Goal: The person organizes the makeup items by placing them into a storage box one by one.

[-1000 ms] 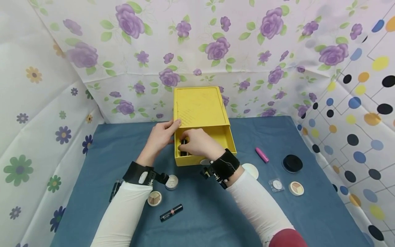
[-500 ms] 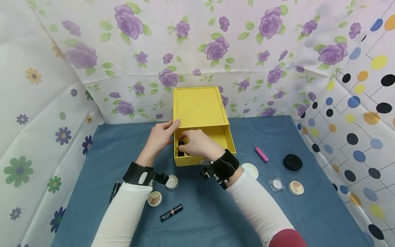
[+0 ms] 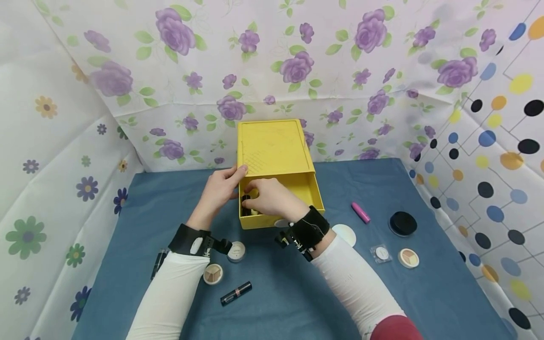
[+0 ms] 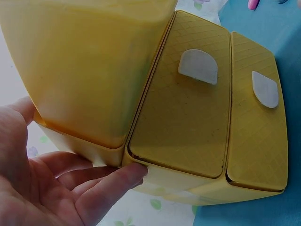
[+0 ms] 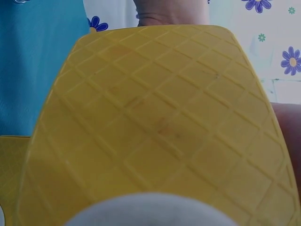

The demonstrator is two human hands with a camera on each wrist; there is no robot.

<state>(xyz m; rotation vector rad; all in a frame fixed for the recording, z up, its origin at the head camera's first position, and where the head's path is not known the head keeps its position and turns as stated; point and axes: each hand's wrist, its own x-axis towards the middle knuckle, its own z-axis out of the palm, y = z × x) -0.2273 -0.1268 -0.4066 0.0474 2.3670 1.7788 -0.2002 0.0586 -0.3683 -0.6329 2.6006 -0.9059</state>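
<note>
A yellow drawer box (image 3: pixel 274 146) stands at the back of the table, its top drawer (image 3: pixel 312 191) pulled out. My left hand (image 3: pixel 218 189) holds the box's left side, thumb on the top edge; in the left wrist view its fingers (image 4: pixel 115 190) touch the side beside the drawers. Inside the open drawer, at its left, my right hand (image 3: pixel 272 196) pinches a dark cosmetic tube (image 3: pixel 245 205), partly hidden by the fingers. The drawer's quilted front (image 5: pixel 160 117) fills the right wrist view and hides most of that hand.
Near my left forearm lie a round three-shade palette (image 3: pixel 213 274), a small round jar (image 3: pixel 236 251) and a black lipstick tube (image 3: pixel 235 293). To the right are a pink tube (image 3: pixel 361 213), a black round compact (image 3: pixel 402 224), a white disc (image 3: pixel 344 234) and another palette (image 3: pixel 408 259).
The dark tube has shifted left within the drawer, toward its left wall, with my right fingers still on it. My left hand stays on the box.
</note>
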